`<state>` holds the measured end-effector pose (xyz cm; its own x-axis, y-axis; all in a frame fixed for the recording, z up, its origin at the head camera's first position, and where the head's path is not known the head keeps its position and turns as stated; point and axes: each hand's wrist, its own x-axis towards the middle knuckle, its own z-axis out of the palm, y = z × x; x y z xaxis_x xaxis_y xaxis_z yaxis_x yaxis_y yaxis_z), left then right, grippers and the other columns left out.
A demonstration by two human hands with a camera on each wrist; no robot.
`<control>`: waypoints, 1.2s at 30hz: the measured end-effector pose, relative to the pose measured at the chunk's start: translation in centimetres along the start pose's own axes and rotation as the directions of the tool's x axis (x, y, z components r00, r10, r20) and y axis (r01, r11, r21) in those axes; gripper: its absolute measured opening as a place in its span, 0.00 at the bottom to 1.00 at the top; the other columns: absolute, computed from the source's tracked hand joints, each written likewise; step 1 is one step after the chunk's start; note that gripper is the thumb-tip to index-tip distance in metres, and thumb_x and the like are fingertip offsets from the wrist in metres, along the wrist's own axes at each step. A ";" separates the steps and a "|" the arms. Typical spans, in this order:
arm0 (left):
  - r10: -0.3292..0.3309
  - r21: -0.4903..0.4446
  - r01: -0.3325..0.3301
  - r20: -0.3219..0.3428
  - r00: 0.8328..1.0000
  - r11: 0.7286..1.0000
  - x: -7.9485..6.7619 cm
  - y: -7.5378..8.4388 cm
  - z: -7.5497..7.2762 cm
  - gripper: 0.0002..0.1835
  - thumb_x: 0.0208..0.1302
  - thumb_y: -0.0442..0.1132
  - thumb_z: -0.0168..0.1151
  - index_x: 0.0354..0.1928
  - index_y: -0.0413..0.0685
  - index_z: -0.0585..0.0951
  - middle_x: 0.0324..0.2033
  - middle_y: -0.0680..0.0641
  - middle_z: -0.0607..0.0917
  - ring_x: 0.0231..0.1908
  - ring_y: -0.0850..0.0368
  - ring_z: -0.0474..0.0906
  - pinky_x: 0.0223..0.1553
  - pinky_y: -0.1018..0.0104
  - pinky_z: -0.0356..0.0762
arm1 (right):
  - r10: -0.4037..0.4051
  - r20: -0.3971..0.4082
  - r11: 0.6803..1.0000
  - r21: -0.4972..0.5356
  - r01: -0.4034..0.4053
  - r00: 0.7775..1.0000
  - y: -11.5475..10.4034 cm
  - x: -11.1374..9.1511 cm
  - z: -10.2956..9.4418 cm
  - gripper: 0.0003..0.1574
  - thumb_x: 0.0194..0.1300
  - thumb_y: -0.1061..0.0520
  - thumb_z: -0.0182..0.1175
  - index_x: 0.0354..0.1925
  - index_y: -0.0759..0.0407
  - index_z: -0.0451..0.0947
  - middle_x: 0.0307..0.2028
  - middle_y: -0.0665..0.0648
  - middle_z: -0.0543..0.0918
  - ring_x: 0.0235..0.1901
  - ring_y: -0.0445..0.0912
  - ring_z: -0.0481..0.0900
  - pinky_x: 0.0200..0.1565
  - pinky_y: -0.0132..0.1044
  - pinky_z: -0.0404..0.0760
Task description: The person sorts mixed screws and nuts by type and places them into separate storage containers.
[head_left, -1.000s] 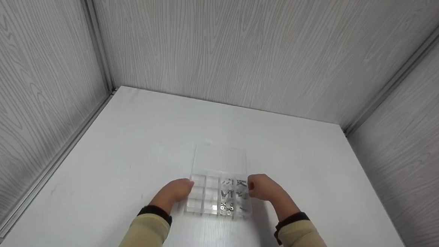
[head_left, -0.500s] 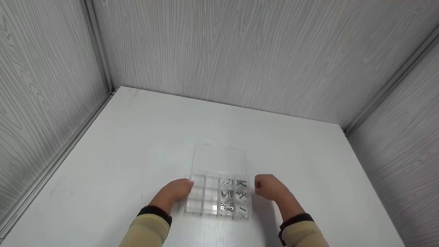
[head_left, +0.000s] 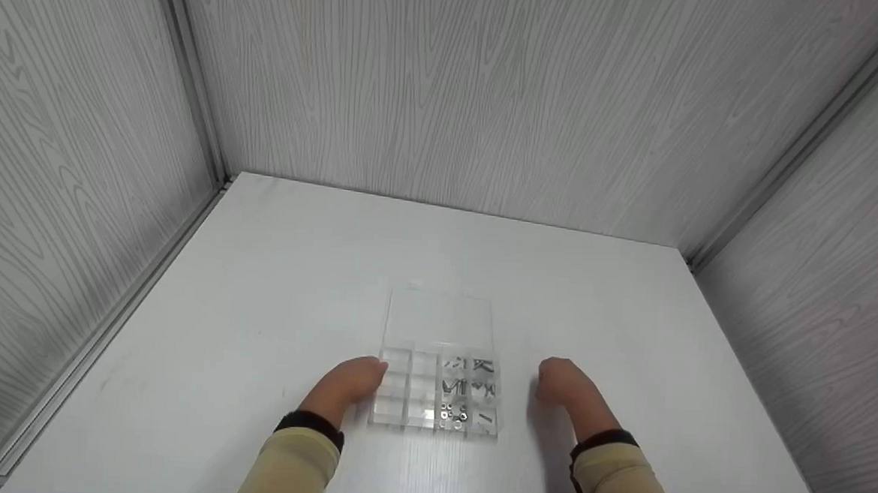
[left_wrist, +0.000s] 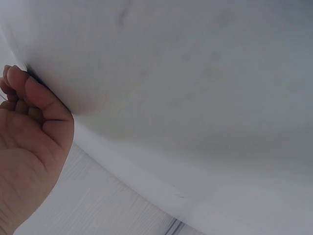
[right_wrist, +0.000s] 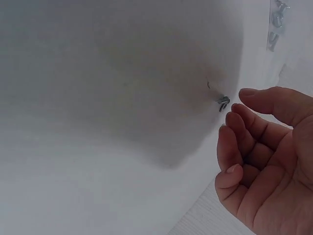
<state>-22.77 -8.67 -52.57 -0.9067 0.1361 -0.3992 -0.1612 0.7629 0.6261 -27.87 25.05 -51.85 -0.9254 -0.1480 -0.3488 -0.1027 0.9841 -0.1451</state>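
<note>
A clear plastic compartment box (head_left: pixel 422 388) lies on the white table with its transparent lid (head_left: pixel 439 318) folded back. My left hand (head_left: pixel 353 381) holds the box's left edge, thumb at the rim; its bent fingers (left_wrist: pixel 34 90) show in the left wrist view, where the box is outside the frame. To the right of the box, my right hand (head_left: pixel 571 385) hovers over the table. In the right wrist view, small metal screws (right_wrist: pixel 223 103) show just beyond its slightly parted thumb and fingertips (right_wrist: pixel 237 108). Whether the screws lie on the table or are in the air is unclear.
Small screws (head_left: pixel 482 390) and nuts (head_left: pixel 453 412) fill the box's two right-hand columns; the left columns look bare. Grey wood-grain panels (head_left: pixel 447 89) enclose the table (head_left: pixel 318 255) at the back and on both sides.
My right hand has moved rightward from the box's right-hand compartments to a spot above the table. My left hand and the box stay in place.
</note>
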 end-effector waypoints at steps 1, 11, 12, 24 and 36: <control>0.002 -0.002 -0.002 -0.001 1.000 1.000 0.0 0.0 0.0 0.28 0.72 0.48 0.32 0.64 0.35 0.62 0.63 0.36 0.64 0.64 0.38 0.54 0.64 0.49 0.50 | 0.011 0.012 1.000 0.002 -0.011 1.000 0.1 -0.1 0.0 0.08 0.55 0.65 0.56 0.35 0.69 0.76 0.33 0.61 0.79 0.33 0.51 0.75 0.39 0.45 0.76; 0.024 -0.009 -0.024 -0.010 1.000 1.000 0.2 -0.1 0.1 0.27 0.72 0.47 0.33 0.63 0.35 0.64 0.62 0.35 0.65 0.63 0.37 0.56 0.64 0.48 0.51 | -0.002 0.009 1.000 0.007 0.002 1.000 0.4 -0.1 0.5 0.13 0.62 0.65 0.49 0.42 0.72 0.75 0.37 0.64 0.79 0.36 0.52 0.75 0.45 0.47 0.74; 0.026 -0.011 -0.026 -0.011 1.000 1.000 0.2 -0.1 0.1 0.27 0.72 0.46 0.33 0.63 0.35 0.64 0.61 0.35 0.66 0.63 0.37 0.56 0.64 0.48 0.51 | -0.012 0.007 1.000 0.000 0.012 1.000 0.4 -0.1 0.6 0.11 0.61 0.66 0.50 0.39 0.71 0.76 0.34 0.62 0.79 0.34 0.51 0.74 0.43 0.47 0.75; 0.036 0.035 -0.036 0.000 0.999 0.999 0.4 -0.3 0.2 0.27 0.72 0.47 0.32 0.63 0.34 0.63 0.62 0.35 0.65 0.64 0.39 0.55 0.64 0.49 0.51 | -0.112 -0.098 0.992 0.054 0.118 0.989 -2.1 0.3 -0.8 0.05 0.50 0.66 0.60 0.24 0.60 0.72 0.21 0.53 0.73 0.23 0.46 0.70 0.26 0.39 0.72; 0.036 0.018 -0.036 -0.007 0.999 0.999 0.1 -0.3 -0.1 0.26 0.72 0.45 0.33 0.62 0.33 0.64 0.61 0.35 0.66 0.63 0.38 0.56 0.64 0.49 0.52 | -0.261 -0.126 0.963 0.028 0.266 0.957 -8.2 1.0 -2.0 0.08 0.50 0.68 0.59 0.22 0.58 0.71 0.20 0.50 0.73 0.22 0.45 0.70 0.25 0.37 0.71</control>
<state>-22.83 -8.99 -52.74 -0.9146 0.1588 -0.3719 -0.1219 0.7687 0.6279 -28.69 17.05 -49.14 -0.9049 -0.3860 -0.1794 -0.3351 0.9059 -0.2588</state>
